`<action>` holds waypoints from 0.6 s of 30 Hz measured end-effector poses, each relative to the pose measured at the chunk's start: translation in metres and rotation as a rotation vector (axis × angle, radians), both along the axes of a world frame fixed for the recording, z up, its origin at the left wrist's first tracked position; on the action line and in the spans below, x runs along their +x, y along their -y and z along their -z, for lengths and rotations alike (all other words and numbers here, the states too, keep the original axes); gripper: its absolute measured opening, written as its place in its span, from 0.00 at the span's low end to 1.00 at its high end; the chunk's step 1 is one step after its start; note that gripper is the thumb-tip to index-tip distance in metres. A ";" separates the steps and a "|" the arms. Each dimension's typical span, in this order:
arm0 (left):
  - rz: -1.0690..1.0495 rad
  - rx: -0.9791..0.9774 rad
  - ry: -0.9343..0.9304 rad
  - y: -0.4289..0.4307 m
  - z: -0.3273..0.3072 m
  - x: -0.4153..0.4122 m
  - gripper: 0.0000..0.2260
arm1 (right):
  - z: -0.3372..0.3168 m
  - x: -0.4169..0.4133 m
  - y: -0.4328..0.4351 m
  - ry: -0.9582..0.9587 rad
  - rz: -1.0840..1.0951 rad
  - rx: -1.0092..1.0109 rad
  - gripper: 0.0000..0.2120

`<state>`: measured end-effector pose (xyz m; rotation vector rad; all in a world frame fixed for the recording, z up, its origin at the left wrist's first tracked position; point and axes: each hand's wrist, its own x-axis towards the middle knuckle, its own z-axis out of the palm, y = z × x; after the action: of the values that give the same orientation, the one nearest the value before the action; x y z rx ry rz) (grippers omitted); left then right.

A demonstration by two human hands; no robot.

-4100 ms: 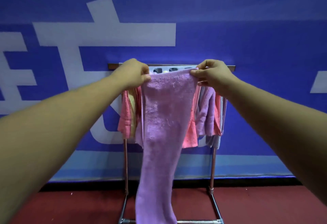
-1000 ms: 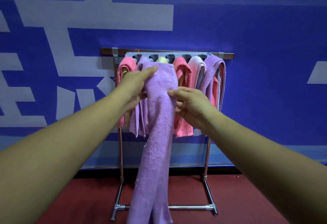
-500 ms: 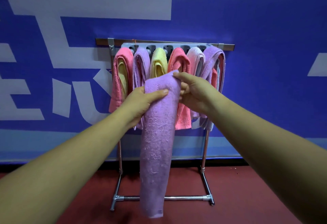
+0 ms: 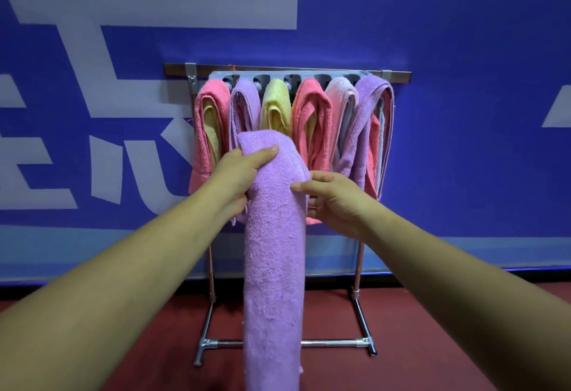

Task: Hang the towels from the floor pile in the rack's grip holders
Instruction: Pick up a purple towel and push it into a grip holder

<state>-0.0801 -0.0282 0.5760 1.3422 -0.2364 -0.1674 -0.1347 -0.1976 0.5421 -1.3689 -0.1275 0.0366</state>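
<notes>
Purple towel (image 4: 273,251) is folded over and held in front of the rack (image 4: 335,343), just below its row of hung towels (image 4: 312,125). Left hand (image 4: 238,177) grips the fold's left edge, thumb laid across the front. Right hand (image 4: 336,202) pinches the right edge. The tail hangs past the rack's foot bar — lower end out of frame. Holder strip (image 4: 306,77) along the rack's top looks full — hard to tell.

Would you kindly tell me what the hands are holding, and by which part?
A purple towel, near its folded top: the left hand grips its left side just under the fold, the right hand pinches its right edge slightly lower.
</notes>
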 end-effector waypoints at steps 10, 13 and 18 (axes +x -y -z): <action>0.287 0.040 -0.010 0.001 0.038 -0.008 0.20 | -0.025 0.003 0.003 0.014 0.220 0.097 0.06; 0.252 0.210 0.056 -0.006 0.058 -0.009 0.16 | -0.027 0.004 0.009 -0.004 0.260 0.116 0.05; 0.220 0.181 0.061 0.002 0.055 -0.018 0.11 | -0.020 0.005 0.013 -0.042 0.299 0.117 0.05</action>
<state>-0.0978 -0.0306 0.5207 1.5012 -0.4290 -0.3392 -0.1299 -0.2105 0.5617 -1.2576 0.1096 -0.1892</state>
